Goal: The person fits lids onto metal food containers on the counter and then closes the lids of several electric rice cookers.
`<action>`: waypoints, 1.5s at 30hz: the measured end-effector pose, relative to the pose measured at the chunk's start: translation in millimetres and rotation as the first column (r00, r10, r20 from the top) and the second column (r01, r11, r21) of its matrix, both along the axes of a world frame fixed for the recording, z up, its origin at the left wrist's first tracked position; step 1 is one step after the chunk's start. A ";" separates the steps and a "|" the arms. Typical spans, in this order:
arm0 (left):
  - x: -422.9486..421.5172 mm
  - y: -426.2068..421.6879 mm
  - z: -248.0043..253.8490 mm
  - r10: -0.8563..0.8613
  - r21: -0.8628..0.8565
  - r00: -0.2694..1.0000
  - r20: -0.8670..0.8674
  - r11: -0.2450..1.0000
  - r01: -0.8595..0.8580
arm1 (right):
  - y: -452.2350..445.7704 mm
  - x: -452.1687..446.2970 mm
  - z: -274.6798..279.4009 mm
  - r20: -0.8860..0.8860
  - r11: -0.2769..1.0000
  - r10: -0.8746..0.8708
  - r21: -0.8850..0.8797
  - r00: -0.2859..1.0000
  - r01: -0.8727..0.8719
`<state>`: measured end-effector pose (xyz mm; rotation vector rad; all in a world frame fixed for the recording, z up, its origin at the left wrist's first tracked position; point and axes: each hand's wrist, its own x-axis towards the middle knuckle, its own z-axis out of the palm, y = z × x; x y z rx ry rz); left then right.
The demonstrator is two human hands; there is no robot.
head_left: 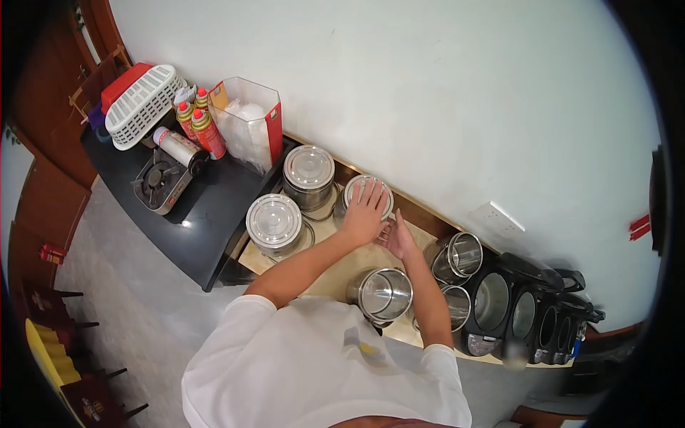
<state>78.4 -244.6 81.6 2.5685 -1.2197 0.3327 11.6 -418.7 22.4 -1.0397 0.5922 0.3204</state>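
Observation:
My left hand (pixel 366 215) lies flat on the metal lid (pixel 356 191) of a stainless-steel pot, fingers spread. Close against that pot's near right side is my right hand (pixel 397 237), its thumb raised apart from the fingers; whether it presses on the pot is hard to see. The pot's body is mostly hidden behind my hands. To the left stand two more lidded steel pots, one at the back (pixel 309 170) and one nearer me (pixel 275 222). An uncovered steel pot (pixel 385 294) stands between my forearms, near the front edge.
Two more uncovered steel pots (pixel 464 255) stand at right, beside a row of black appliances (pixel 492 303) with open tops. On the dark counter (pixel 214 235) at left are a portable gas stove (pixel 158 182), gas canisters (pixel 203 128), a clear box (pixel 250 128) and a white basket (pixel 143 107).

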 end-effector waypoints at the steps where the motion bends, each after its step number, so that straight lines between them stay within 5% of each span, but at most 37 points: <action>1: 3.7 4.8 0.2 -0.023 0.000 1.000 -0.012 1.000 0.023 | -2.2 -0.9 -1.6 -0.010 0.999 0.037 0.030 0.999 -0.037; 8: 3.0 6.5 -10.9 -0.020 -0.021 1.000 0.018 1.000 0.021 | 1.1 -50.8 47.0 0.045 0.876 0.060 -0.481 0.997 -0.031; 10: 1.3 4.5 -8.1 -0.039 0.025 0.999 0.004 0.999 0.039 | 5.4 -74.0 64.8 0.076 0.876 0.008 -0.481 0.997 0.029; 12: 1.3 0.1 -6.2 0.024 0.046 1.000 0.006 0.999 -0.024 | 20.5 -97.8 86.7 0.310 0.716 -0.029 -0.657 0.950 0.237; 16: 1.0 1.3 -0.7 0.012 0.030 1.000 -0.009 0.999 -0.012 | 56.1 -154.6 121.5 0.437 0.468 -0.040 -0.786 0.898 0.404; 18: -5.2 10.4 9.9 -0.011 -0.115 0.999 -0.038 0.993 0.006 | 66.6 -185.9 110.1 0.466 0.352 0.010 -0.830 0.885 0.433; 20: -22.5 27.3 13.1 -0.161 -0.542 0.986 0.028 0.827 0.151 | 81.0 -214.7 95.1 0.557 0.093 0.116 -0.831 0.822 0.549; 22: -56.5 48.2 7.9 -0.318 -0.699 0.922 -0.220 0.711 0.079 | 93.9 -244.1 80.0 0.482 -0.040 0.201 -0.866 0.853 0.499; 24: -79.5 61.9 -0.8 -0.426 -0.685 0.749 -0.508 0.727 -0.051 | 112.9 -261.5 72.9 0.409 -0.031 0.190 -0.906 0.893 0.421; 26: -96.0 56.9 -41.1 -0.503 -0.607 0.344 -0.793 0.705 -0.367 | 126.3 -276.0 58.2 0.375 0.025 0.153 -0.926 0.914 0.376; 27: -98.4 56.2 -56.8 -0.517 -0.617 0.345 -0.783 0.715 -0.329 | 128.8 -277.9 51.0 0.314 0.115 0.153 -0.947 0.937 0.299; 29: -99.6 54.9 -75.5 -0.548 -0.520 0.003 -0.837 0.792 -0.319 | 114.5 -278.8 34.1 0.240 0.101 0.175 -0.969 0.955 0.225; 31: -98.7 52.0 -69.8 -0.542 -0.514 -0.045 -0.839 0.818 -0.259 | 105.7 -274.9 26.5 0.134 0.176 0.226 -0.980 0.965 0.095; 34: -95.3 49.3 -73.3 -0.531 -0.508 -0.108 -0.840 0.841 -0.185 | 99.5 -263.4 -2.1 0.229 0.216 0.201 -0.959 0.952 0.185; 36: -96.8 45.1 -65.0 -0.511 -0.469 -0.088 -0.855 0.834 -0.291 | 91.5 -255.0 -12.9 0.208 0.254 0.157 -0.953 0.965 0.164; 39: -78.3 38.6 -81.9 -0.411 -0.383 -0.062 -0.909 0.886 -0.261 | 83.5 -242.2 -31.6 0.308 -0.112 0.168 -0.938 0.937 0.328; 40: -71.6 39.1 -84.0 -0.394 -0.367 -0.070 -0.916 0.897 -0.246 | 81.3 -232.6 -23.6 0.448 0.070 0.069 -0.893 0.891 0.444; 42: -73.2 40.4 10.4 -0.548 -0.558 0.132 -0.826 0.828 -0.054 | 80.2 -211.5 25.5 0.588 0.380 -0.211 -0.687 0.781 0.620; 44: -79.3 44.5 30.7 -0.594 -0.602 0.132 -0.793 0.798 -0.032 | 70.0 -183.6 62.0 0.698 0.273 -0.334 -0.571 0.633 0.774; 45: -82.8 48.5 41.7 -0.583 -0.591 0.132 -0.801 0.806 -0.027 | 62.3 -176.0 82.1 0.603 0.292 -0.456 -0.593 0.655 0.750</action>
